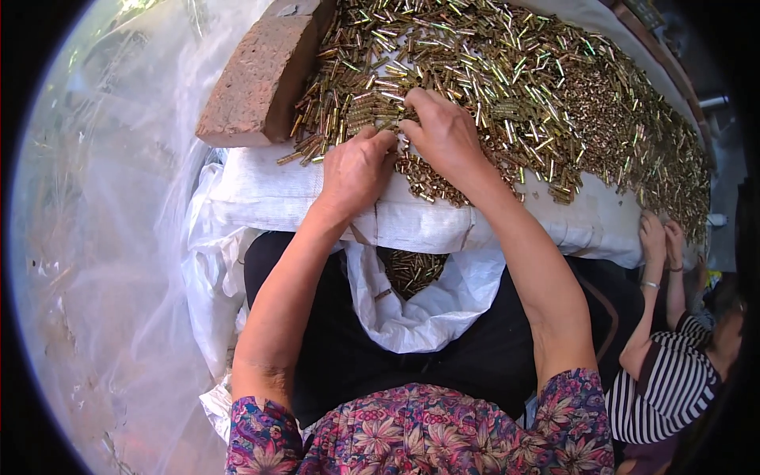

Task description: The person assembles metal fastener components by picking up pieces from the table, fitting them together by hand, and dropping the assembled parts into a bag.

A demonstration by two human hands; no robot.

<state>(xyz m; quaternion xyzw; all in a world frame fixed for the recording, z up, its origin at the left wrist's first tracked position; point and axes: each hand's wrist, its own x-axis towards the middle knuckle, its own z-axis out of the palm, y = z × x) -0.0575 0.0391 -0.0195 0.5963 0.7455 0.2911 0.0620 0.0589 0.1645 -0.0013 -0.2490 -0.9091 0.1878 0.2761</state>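
A wide heap of slender brass-coloured metal pins [507, 71] covers the white sack cloth in front of me. At the heap's near edge, my left hand [356, 170] is closed, its fingertips curled down among the pins. Close on its right, my right hand [445, 134] bends thumb and forefinger toward the same spot; what they pinch is too small to make out. Just beyond my fingers lies a neat row of pins [368, 107]. Below my right hand is a little pile of short brass-coloured pieces [431, 180].
A reddish brick [253, 87] borders the heap on the left. In my lap, an open white woven sack [404, 328] holds more pins. Clear plastic sheeting [111, 237] hangs at left. At right, a co-worker's hands [663, 233] touch the heap's edge; a striped sleeve [681, 380] shows.
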